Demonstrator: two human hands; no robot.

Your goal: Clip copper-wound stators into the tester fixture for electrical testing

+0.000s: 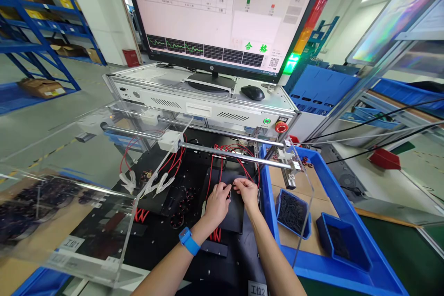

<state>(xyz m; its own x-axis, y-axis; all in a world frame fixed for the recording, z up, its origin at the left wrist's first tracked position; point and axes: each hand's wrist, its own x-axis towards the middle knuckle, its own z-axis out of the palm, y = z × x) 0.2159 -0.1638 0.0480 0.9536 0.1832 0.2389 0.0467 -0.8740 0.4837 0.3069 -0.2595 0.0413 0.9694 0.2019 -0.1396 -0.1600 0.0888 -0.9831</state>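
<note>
My left hand [217,204] is over the black plate [233,218], fingers bent round a small dark part that they mostly hide. Close beside it, my right hand [247,192] makes a pinch; whatever lies between the fingertips is too small to name. Red wires [222,169] come down behind both hands. To the left on the black bench top lie small wound motor stators, among them a round one [176,219]. White alligator clips [161,185] on red leads rest farther left, near another coil part [146,176].
A clear acrylic cover [100,222] stands at left, below metal rails [236,155]. Behind are a monitor [215,18], a mouse [252,92] and a red stop button [281,127]. On the right, a blue tray [333,185] holds bins of dark pieces [293,212].
</note>
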